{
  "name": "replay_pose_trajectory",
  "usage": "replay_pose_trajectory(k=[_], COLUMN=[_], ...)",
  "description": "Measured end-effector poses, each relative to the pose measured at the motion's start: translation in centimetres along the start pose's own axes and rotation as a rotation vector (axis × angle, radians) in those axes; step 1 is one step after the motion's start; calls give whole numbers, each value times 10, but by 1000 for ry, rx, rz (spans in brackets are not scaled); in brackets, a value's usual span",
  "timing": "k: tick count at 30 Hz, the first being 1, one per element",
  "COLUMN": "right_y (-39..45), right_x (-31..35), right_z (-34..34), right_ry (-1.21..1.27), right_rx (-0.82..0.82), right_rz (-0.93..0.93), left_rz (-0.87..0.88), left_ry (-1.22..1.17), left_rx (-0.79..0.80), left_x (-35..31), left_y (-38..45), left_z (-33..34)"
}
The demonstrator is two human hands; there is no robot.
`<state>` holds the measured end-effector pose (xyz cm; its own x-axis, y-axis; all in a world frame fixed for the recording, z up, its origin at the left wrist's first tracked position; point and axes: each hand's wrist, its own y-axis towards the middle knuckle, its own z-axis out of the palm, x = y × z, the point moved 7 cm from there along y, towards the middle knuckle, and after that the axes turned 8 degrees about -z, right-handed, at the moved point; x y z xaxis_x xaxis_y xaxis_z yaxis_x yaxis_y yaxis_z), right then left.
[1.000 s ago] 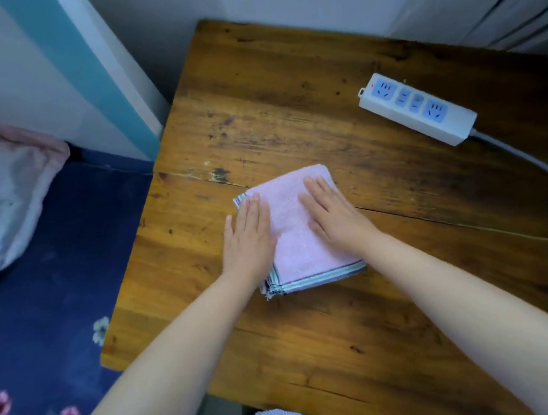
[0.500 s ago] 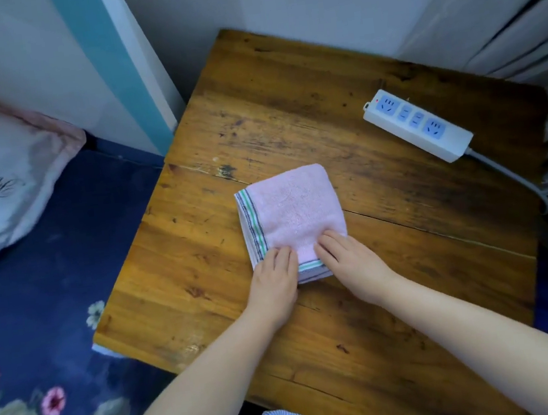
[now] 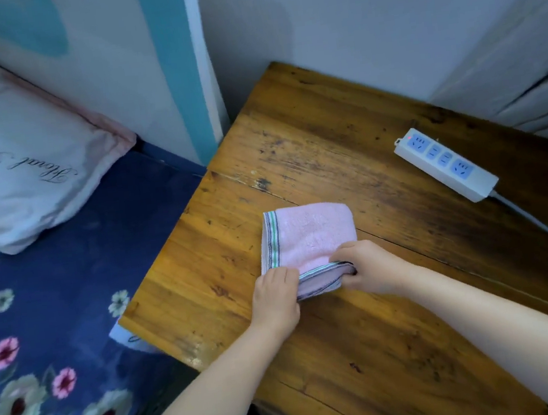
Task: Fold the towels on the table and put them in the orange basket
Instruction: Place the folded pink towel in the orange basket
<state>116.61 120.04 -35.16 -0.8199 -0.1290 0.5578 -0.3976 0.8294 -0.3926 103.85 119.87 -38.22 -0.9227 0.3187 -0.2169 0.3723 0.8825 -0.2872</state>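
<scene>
A pink towel (image 3: 308,234), folded into a small square with a striped border, lies in the middle of the wooden table (image 3: 369,350). My left hand (image 3: 275,298) grips its near left corner. My right hand (image 3: 371,266) grips the near right edge, with fingers curled under the layers. The near edge of the towel is lifted slightly off the wood. No orange basket is in view.
A white power strip (image 3: 445,164) with a cable lies at the table's back right. Left of the table is a bed with a dark blue flowered sheet (image 3: 53,303) and a white pillow (image 3: 14,159). Walls stand behind the table, curtains at right.
Both hands slid from flat on top of the towel back to its near edge and now grip it, raising that edge. The camera view has shifted left and up.
</scene>
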Motion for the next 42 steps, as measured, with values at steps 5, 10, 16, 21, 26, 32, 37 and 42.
replay_pose_trajectory(k=[5,10,16,21,26,32,37,42], right_y=[33,63,93,104,109,135,183,259], right_x=[72,182,340,473,600,699,770,839], right_z=[-16,0,58,123,183,218,237,246], right_ry=[-129,-305,-472,-537,-602,-684,-759,-735], right_rx=[211,233,216,297,365,339,366,417], right_rz=[-114,-349,-564,-719,-863,-954,-981,-972], left_rz=[-164,-329,-472,-627,-857,-1016,-1124,-1162], left_ry=[-277,-490,-370,-225,-94,-132,-114,-2], left_rx=[101,-36,-74,-26,-58,-135,-217,-186], left_x=[65,151,261,352,439,515,590,686], left_y=[-27,-97,-214,-318,-420,-485,-503,-494], left_z=[-36,-95,-136,-149,-167,-186,-204,-241])
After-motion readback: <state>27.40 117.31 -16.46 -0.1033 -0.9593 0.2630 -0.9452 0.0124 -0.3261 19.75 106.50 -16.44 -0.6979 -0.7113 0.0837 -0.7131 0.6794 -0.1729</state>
